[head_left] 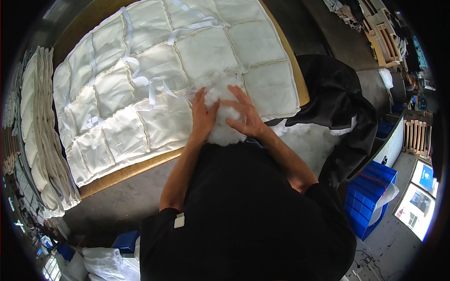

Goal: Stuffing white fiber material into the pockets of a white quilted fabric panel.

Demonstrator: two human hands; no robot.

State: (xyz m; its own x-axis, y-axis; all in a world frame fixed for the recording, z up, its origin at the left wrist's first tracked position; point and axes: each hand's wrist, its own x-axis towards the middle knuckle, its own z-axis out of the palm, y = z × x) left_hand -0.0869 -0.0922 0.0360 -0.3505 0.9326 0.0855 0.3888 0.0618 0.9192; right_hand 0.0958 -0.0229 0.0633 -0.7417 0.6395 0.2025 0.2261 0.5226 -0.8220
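While we press down on the clump of white stuffing [220, 110], it sits at the near edge of the quilted cream cover [159, 70], just where the cover meets our body. Our left hand [203, 114] lies flat on the left side of the clump with its fingers held close together and pointing away from us. Our right hand [243, 114] rests on the right side with its fingers spread wide, the fingertips reaching across the top of the fluff toward the left hand. Neither hand pinches anything; both lie palm down on the fibre. The cover is stitched into puffy squares and spreads over most of the bench [126, 171], whose tan edge shows along the near side. White ribbon ties [150, 84] trail across the squares to the left of the clump, and more ties [192, 25] lie further up near the far end. More loose white fibre [309, 140] shows just to the right of our right forearm, beside a heap of black fabric [337, 98] that hangs off the right end of the bench. A stack of folded cream covers [40, 136] stands on edge well to the left. Blue plastic crates [372, 192] sit on the floor at the lower right.
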